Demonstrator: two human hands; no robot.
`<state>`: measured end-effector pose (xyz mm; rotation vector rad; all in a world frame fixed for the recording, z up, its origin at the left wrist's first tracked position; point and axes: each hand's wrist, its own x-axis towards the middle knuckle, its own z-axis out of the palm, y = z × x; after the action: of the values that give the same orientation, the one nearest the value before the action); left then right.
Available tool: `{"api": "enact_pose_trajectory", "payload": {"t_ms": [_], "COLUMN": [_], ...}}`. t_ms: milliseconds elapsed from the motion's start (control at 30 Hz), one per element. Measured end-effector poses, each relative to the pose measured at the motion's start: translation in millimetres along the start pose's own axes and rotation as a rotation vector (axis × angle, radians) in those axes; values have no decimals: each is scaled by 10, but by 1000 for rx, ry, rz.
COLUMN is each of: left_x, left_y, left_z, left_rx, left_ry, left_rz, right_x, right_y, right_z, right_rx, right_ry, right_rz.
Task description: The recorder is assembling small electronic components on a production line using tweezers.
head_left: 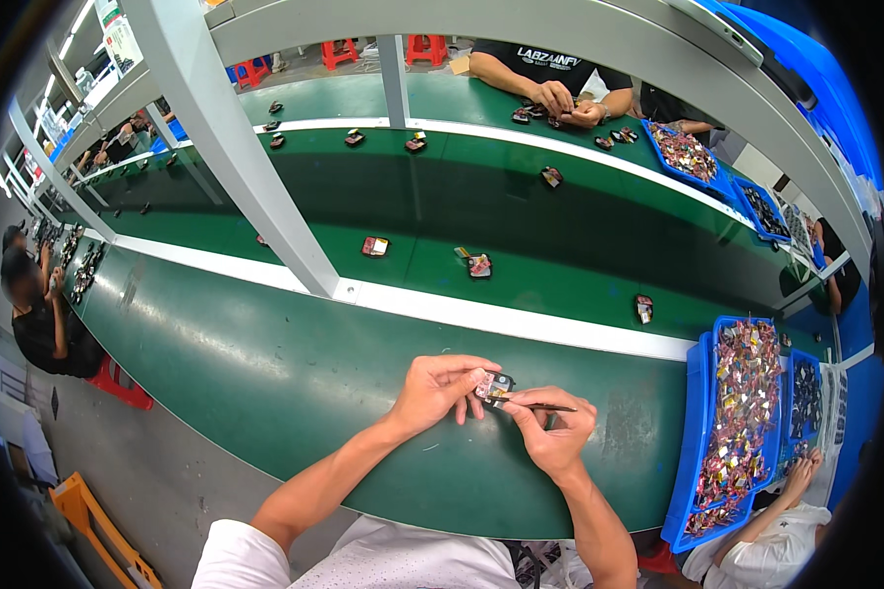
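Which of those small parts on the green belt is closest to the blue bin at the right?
The lone small part just beyond the white strip, nearest the blue bin; the others lie farther left.

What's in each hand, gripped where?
Left hand pinches a small dark component by its left edge; right hand grips thin tweezers mid-shaft, tip at the component.

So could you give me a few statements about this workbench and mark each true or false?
1. The left hand holds a small part in its fingers. True.
2. The right hand is empty. False: it holds a thin dark tool against the part.
3. The blue tray sits at the person's left. False: it is at the right.
4. The bench top is green. True.
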<state>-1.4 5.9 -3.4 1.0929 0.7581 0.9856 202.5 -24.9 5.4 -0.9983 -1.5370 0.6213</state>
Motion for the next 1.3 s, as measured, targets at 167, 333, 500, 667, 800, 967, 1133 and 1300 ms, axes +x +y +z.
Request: {"api": "enact_pose_trajectory", "payload": {"t_ms": [167,333,500,667,800,967,1133,1300], "left_x": [-2,-3,-13,0,1,1,2,11], "left_y": [-3,-45,-21,-22,-30,-25,-17,1], "left_z": [20,39,80,52,47,42,48,13], "left_rx": [21,40,79,69,66,65,98,69], "left_ry": [21,50,107,128,118,114,108,109], "left_rz": [23,13,36,45,40,42,51,-38], "right_x": [0,4,-19,2,-10,8,29,23], "right_y": [-25,-80,-33,-63,-46,-71,-79,-61], "right_z": [7,29,36,28,46,44,28,50], "right_rx": [-8,-9,-21,-21,-14,-21,-53,-181], "right_ry": [-11,-10,36,15,10,-4,-46,-87], "right_rz": [-4,-29,-13,-21,-48,-66,-111,-350]}}
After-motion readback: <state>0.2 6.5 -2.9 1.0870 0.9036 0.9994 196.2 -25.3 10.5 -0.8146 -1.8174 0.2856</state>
